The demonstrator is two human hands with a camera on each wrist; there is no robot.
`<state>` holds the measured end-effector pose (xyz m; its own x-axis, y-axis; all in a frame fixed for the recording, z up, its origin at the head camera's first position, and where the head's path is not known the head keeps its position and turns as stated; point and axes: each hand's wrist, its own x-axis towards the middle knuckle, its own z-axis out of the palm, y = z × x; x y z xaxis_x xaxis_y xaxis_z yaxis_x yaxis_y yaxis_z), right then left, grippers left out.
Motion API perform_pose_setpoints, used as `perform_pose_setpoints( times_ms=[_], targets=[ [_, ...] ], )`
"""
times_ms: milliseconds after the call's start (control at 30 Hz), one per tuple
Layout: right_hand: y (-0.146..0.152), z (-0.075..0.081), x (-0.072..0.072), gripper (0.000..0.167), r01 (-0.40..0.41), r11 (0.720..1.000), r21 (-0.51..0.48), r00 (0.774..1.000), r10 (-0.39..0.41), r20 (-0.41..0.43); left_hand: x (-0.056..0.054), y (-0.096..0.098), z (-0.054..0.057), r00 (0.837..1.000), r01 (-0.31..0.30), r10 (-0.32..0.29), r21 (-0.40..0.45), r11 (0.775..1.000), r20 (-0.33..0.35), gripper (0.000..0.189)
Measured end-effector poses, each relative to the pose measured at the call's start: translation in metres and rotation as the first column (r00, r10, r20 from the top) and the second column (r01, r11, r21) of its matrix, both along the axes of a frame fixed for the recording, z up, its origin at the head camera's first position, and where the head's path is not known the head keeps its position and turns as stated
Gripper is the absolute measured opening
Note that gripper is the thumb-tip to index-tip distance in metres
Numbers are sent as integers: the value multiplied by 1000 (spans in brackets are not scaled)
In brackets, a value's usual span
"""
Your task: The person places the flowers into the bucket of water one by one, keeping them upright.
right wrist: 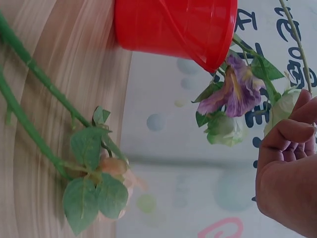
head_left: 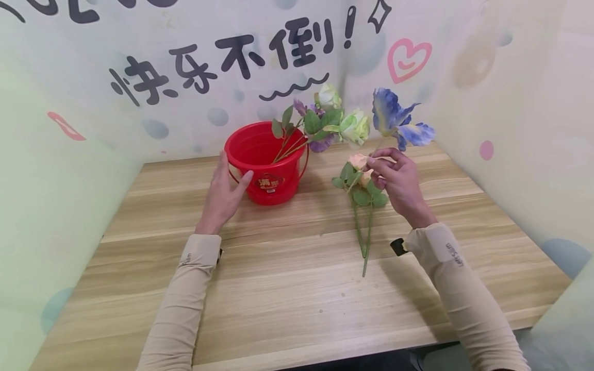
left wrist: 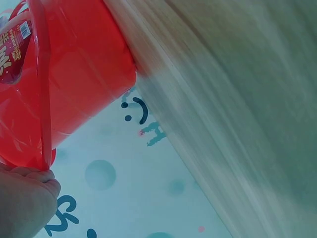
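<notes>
My left hand (head_left: 224,196) touches the left side of the red bucket (head_left: 278,188), thumb spread toward its front; its fingertips lie at the rim in the left wrist view. My right hand (head_left: 398,180) pinches the thin stem (right wrist: 297,44) of a blue artificial iris (head_left: 394,118). The iris is raised right of the bucket, its bloom above the hand and its stem slanting down to the left. Inside the bucket stand pale green roses (head_left: 355,127) and purple flowers (right wrist: 235,91), leaning right over the rim.
Peach roses (head_left: 358,161) with green leaves and long stems (head_left: 368,232) lie on the wooden table (head_left: 278,288), below and left of my right hand. The bucket's thin handle (head_left: 306,159) hangs down. A printed wall (head_left: 195,129) stands behind the table.
</notes>
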<state>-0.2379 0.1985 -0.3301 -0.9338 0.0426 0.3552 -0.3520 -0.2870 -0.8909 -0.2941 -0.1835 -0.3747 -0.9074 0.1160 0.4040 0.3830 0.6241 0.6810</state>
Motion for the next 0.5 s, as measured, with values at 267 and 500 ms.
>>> perform_pose_setpoints(
  times_ms=[267,500],
  targets=[
    [-17,1,-3,13,20,1000,10,999,-20,-27,1,1,1,1000,-3,3,-3,1000,3,99],
    [-31,2,-5,17,41,999,-27,998,-42,-46,2,1,0,1000,-10,10,-11,1000,6,99]
  ],
)
